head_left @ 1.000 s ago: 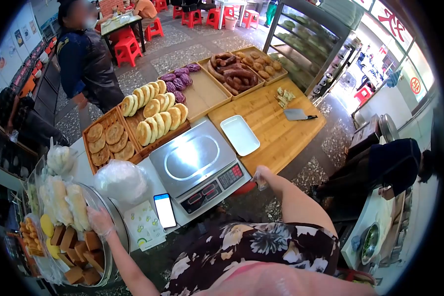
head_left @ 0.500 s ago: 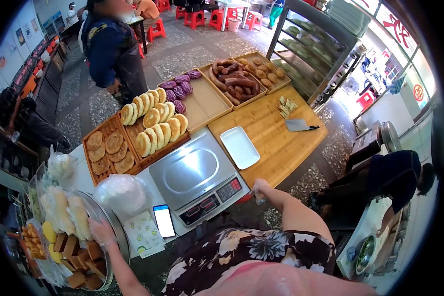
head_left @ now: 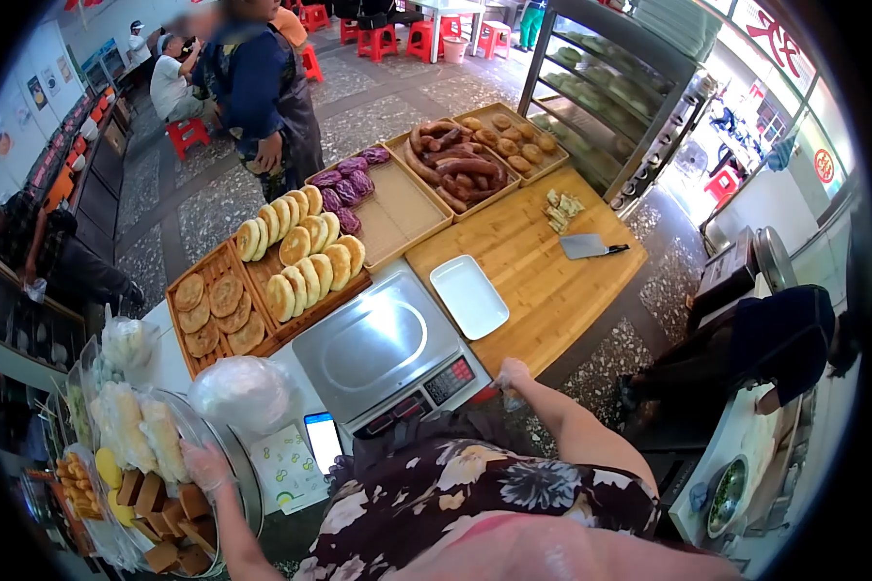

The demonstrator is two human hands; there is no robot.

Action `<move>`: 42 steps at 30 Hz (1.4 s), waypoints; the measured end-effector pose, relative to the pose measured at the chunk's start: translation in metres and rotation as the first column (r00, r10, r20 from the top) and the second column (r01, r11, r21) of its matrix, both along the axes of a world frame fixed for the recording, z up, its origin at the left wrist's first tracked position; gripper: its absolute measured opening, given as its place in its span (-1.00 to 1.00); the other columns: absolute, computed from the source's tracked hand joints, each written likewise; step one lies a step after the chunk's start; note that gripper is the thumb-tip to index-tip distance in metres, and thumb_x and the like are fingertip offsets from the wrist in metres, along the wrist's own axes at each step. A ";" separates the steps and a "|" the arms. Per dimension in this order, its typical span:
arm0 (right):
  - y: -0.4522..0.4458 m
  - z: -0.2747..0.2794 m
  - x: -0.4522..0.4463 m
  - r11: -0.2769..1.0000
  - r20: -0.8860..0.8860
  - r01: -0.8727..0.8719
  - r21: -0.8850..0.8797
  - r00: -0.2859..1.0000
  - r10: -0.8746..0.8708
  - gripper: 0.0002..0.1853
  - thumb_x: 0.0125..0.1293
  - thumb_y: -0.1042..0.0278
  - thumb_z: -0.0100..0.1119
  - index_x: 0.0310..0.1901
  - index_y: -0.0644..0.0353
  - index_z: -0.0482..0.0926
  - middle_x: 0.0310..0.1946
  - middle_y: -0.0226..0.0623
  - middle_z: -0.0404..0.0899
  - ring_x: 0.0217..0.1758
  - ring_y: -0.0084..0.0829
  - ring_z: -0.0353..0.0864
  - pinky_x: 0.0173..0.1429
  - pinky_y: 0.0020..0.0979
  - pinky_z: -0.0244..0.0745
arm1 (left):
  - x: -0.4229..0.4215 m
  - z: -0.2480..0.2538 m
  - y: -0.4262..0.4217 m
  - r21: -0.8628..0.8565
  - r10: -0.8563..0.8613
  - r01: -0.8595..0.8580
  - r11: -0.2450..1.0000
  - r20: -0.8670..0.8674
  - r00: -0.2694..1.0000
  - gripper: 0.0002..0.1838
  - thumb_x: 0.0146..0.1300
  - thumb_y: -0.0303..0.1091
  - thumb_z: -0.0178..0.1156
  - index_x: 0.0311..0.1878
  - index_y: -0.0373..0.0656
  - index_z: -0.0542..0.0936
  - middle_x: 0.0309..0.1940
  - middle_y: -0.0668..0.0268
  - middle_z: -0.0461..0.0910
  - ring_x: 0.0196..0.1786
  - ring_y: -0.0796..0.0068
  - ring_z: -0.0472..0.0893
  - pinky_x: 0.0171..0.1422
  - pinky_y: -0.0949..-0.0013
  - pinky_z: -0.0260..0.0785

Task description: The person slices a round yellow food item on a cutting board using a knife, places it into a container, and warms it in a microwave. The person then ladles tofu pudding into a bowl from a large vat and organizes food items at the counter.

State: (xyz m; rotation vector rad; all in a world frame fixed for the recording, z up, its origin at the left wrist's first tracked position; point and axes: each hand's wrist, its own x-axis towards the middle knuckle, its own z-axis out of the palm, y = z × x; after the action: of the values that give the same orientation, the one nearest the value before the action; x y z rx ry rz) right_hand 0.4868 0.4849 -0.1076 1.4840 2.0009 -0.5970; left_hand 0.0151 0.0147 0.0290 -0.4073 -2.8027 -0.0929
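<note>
We seemed to wait, left hand [head_left: 206,467] by the bags [head_left: 162,438], right hand [head_left: 512,374] by the board [head_left: 543,300], unable to tell whether fingers gripped, as lifting would require.

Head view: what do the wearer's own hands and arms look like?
Left hand and right hand each wear a thin, clear, wrinkled plastic glove ending around the wrist. Forearms are bare, no sleeves on them; no cables or glove markings visible.
</note>
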 end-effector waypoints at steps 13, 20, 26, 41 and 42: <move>-0.007 -0.009 0.010 0.996 -0.128 0.007 0.087 0.992 0.004 -0.39 -0.17 -0.15 0.50 -0.24 0.26 0.68 -0.20 0.03 0.66 -0.09 -0.08 0.68 -0.05 -0.18 0.60 | -0.003 -0.002 0.001 -0.025 0.086 -0.084 0.996 0.066 0.994 -0.40 0.28 -0.18 0.09 0.26 -0.44 0.31 -0.12 -0.16 0.56 -0.09 -0.08 0.58 -0.02 0.08 0.42; -0.002 0.011 -0.011 1.000 -0.018 0.009 -0.011 1.000 -0.009 -0.56 -0.06 0.09 0.43 -0.18 0.22 0.70 -0.12 -0.02 0.66 -0.02 -0.16 0.67 0.00 -0.18 0.60 | -0.018 -0.031 -0.019 -0.084 0.017 -0.021 0.996 -0.052 0.999 -0.37 0.30 -0.17 0.08 0.31 -0.43 0.27 0.04 -0.15 0.51 0.00 -0.06 0.55 0.10 0.09 0.38; 0.008 -0.013 -0.010 0.995 0.020 -0.092 -0.050 0.995 0.093 -0.61 -0.05 0.15 0.40 -0.17 0.15 0.71 -0.09 -0.07 0.66 0.01 -0.17 0.67 0.01 -0.19 0.60 | -0.024 -0.045 -0.031 -0.111 -0.012 -0.001 0.994 -0.116 0.993 -0.36 0.30 -0.17 0.07 0.32 -0.43 0.26 0.11 -0.14 0.47 0.05 -0.07 0.52 0.15 0.09 0.36; 0.000 0.008 -0.017 0.999 0.004 -0.035 -0.013 0.999 0.035 -0.66 -0.03 0.23 0.30 -0.19 0.16 0.71 -0.12 -0.03 0.66 -0.01 -0.15 0.67 0.00 -0.18 0.60 | -0.013 -0.027 -0.016 -0.103 0.022 -0.030 0.994 -0.077 0.997 -0.37 0.32 -0.16 0.05 0.31 -0.42 0.26 0.01 -0.16 0.52 -0.01 -0.08 0.55 0.09 0.06 0.38; -0.002 0.013 -0.017 0.999 0.006 -0.034 -0.014 0.999 0.035 -0.66 -0.03 0.23 0.30 -0.19 0.16 0.71 -0.12 -0.03 0.66 -0.01 -0.15 0.67 0.00 -0.18 0.60 | -0.017 -0.032 -0.020 -0.109 0.001 -0.013 0.994 -0.111 0.994 -0.37 0.32 -0.16 0.05 0.31 -0.43 0.26 0.02 -0.16 0.51 0.00 -0.08 0.54 0.10 0.07 0.38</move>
State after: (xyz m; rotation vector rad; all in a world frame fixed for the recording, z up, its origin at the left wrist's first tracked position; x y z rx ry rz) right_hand 0.4699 0.4827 -0.0945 1.4385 2.0092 -0.5896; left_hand -0.0014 -0.0052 -0.0034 -0.4155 -2.7072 0.0837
